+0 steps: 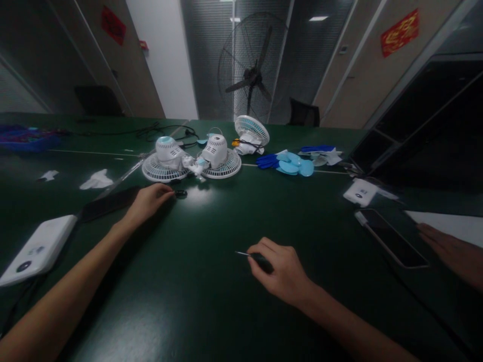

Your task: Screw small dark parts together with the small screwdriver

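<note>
Here, well short of the paired white fans [216,151], our right hand [283,274] grips a dark-handled screwdriver [261,262]. Just before the fans, our left hand [150,202] has bent fingertips at a small dark piece [181,194]; we cannot tell whether they pinch it. Behind the fans, a caged fan [252,76].

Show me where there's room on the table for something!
The biggest bare patch of table is between the left arm and the right hand. Another lies between the right hand and the phone on the right. The back is crowded with small fans and blue blades; the right side, with that phone and another person's hand.
</note>
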`<state>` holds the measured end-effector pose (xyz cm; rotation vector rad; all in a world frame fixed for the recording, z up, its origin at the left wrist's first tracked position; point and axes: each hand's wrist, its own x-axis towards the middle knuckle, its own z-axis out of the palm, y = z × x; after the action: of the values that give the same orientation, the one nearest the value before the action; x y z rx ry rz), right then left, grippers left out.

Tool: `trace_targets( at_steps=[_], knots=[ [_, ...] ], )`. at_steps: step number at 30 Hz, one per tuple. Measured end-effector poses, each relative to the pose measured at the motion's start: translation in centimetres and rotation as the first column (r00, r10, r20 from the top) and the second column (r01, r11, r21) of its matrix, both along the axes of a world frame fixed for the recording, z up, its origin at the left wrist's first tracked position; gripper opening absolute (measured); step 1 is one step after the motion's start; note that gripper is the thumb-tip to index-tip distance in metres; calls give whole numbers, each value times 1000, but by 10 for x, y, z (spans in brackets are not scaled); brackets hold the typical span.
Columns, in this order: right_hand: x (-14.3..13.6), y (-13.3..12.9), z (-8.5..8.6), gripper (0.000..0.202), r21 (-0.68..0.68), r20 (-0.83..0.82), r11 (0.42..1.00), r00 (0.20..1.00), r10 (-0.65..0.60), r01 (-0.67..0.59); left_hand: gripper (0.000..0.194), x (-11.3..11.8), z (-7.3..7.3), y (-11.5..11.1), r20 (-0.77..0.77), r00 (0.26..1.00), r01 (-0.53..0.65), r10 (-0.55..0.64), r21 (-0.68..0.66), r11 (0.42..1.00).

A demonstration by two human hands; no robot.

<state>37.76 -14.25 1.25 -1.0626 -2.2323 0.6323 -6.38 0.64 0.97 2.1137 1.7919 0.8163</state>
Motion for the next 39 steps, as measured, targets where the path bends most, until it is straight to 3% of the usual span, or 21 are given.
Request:
trace_targets(
  at_steps=[3, 6, 14, 20, 25, 32, 36, 39],
  knots=[
    [-1, 1, 0, 14, -7, -1, 1000, 1000, 4, -4, 45, 12, -6, 1, 49, 999, -24, 19, 100, 995],
    [-1, 1, -1, 14, -17, -5, 1000, 1000, 1, -1, 40, 25, -14, 5, 33, 999, 37, -43, 157, 987],
    [0, 1, -1, 14, -23, 13, 1000, 1000, 0, 0, 36, 30, -22, 8, 68, 997, 31, -41, 130, 991],
    [-1, 1, -1, 13, 5, 20, 1000, 1000, -4, 4, 43, 18, -26, 17, 304, 951, -39, 54, -55, 998],
    [-1, 1, -1, 13, -4, 29, 1000, 1000, -13, 13, 46, 14, -27, 23, 379, 921, -38, 89, -141, 989],
    [-2, 1, -1, 13, -14, 27, 1000, 1000, -5, 5, 56, 21, -12, 20, 445, 887, 4, 121, -269, 963],
    [-2, 0, 0, 14, -19, 39, 1000, 999, -6, 7, 40, 30, -6, 15, 404, 914, 114, 35, -338, 934],
    [-2, 0, 1, 14, -21, 46, 1000, 999, -5, 6, 23, 47, -8, 6, 332, 936, 210, -113, -275, 938]
  ],
)
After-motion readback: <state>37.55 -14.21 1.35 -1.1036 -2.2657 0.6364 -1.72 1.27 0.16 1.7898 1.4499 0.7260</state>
